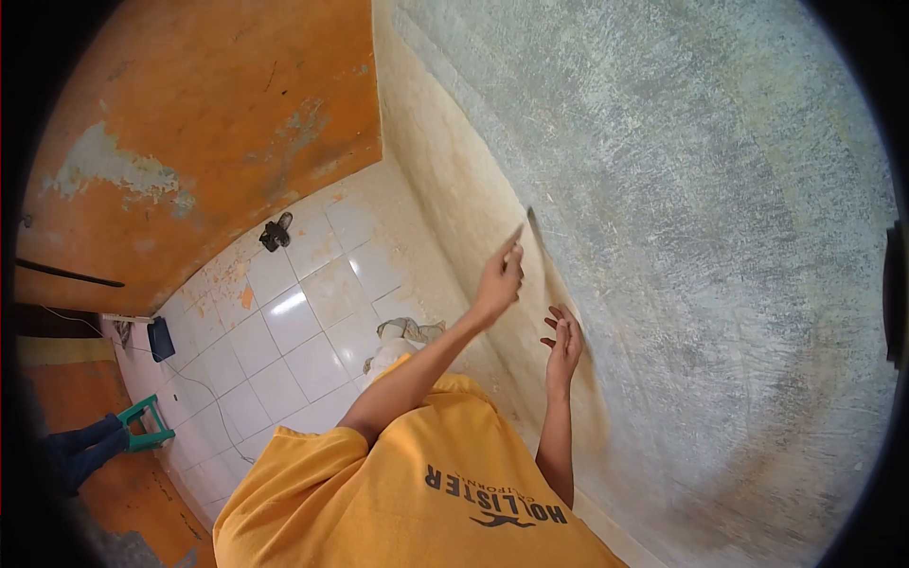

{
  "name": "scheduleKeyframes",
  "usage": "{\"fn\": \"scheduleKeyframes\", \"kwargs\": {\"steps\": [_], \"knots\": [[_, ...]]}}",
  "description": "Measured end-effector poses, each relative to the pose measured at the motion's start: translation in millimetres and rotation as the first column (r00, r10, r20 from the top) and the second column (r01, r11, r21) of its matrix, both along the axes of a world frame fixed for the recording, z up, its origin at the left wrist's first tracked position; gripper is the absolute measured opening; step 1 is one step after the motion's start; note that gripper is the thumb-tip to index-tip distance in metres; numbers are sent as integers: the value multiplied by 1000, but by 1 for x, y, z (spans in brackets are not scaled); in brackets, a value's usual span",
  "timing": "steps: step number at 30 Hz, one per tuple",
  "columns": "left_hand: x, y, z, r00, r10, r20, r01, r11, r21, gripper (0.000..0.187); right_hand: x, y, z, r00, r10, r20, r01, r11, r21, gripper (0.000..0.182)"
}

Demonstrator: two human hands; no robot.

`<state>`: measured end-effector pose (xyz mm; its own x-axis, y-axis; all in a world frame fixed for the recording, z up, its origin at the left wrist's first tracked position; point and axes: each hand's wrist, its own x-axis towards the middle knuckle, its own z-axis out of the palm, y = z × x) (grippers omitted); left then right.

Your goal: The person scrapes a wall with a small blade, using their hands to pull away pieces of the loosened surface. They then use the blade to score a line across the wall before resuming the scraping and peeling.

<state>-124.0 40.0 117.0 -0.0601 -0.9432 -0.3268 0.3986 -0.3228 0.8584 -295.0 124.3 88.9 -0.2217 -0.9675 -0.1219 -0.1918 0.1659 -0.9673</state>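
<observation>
My left hand (499, 284) is closed around a thin, flat scraper (516, 233), whose tip points up beside the wall (653, 208). The scraper is close to the line where the rough grey coat meets a smoother cream band (445, 142) low on the wall. A dark shadow falls on the wall just beyond the tip. Lower along the same line, my right hand (564, 350) is held with its fingers apart and nothing in it. Its fingertips are near the cream band.
Below on the left is a white tiled floor (256, 341) with peeled flakes, a dark object (276, 232) and a crumpled light cloth (393, 346). An orange wall (218, 95) with peeling patches stands opposite. A person's legs (90, 445) show by a green stool (147, 426); a cable crosses the tiles.
</observation>
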Motion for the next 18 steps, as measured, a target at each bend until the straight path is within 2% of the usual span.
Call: {"fn": "scheduleKeyframes", "kwargs": {"steps": [2,5,9,10,13,17,18], "knots": [[-4,6,0,999,-35,-6,35,999,-9,53,-3,-1,-7,1000,6,-13,-7,1000,-1,50],[17,-19,5,992,33,-121,-28,999,42,51,1,-1,-2,1000,-8,-3,8,1000,15,49],[-1,4,6,999,-8,-48,10,999,37,54,0,-4,-6,1000,8,-9,-8,1000,6,50],[-2,9,6,994,-47,-102,51,998,41,54,0,-5,-8,1000,10,-15,-10,1000,5,49],[11,-21,2,979,105,-174,-102,994,27,49,2,-6,-3,1000,17,-13,-17,1000,7,49],[-1,4,7,994,11,-108,-6,999,42,50,-4,-4,-12,1000,24,-18,-24,1000,-7,48],[-3,9,4,987,-40,-155,48,998,46,51,-3,-7,-11,1000,23,-17,-23,1000,-10,48]]}}
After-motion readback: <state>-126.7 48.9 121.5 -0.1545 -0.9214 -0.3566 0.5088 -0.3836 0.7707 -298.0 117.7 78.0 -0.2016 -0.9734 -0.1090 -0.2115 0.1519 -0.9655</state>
